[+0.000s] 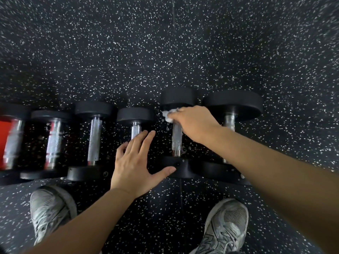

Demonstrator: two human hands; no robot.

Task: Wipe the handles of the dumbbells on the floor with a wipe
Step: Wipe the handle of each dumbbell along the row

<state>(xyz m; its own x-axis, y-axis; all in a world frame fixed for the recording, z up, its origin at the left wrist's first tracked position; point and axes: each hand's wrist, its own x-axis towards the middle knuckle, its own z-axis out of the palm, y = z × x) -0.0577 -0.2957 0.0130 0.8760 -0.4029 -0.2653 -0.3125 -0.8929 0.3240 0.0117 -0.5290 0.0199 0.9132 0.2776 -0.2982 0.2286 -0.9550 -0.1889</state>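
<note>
Several black dumbbells with knurled steel handles lie in a row on the floor. My right hand grips a crumpled white wipe wrapped around the far end of one handle, just below its far black head. My left hand hovers flat with fingers spread over the neighbouring smaller dumbbell, covering the near part of its handle; its thumb reaches toward the near head of the gripped dumbbell. A larger dumbbell lies to the right, partly behind my right forearm.
More dumbbells lie further left, the leftmost beside something red. My two grey sneakers stand on the black speckled rubber floor, which stretches beyond the row.
</note>
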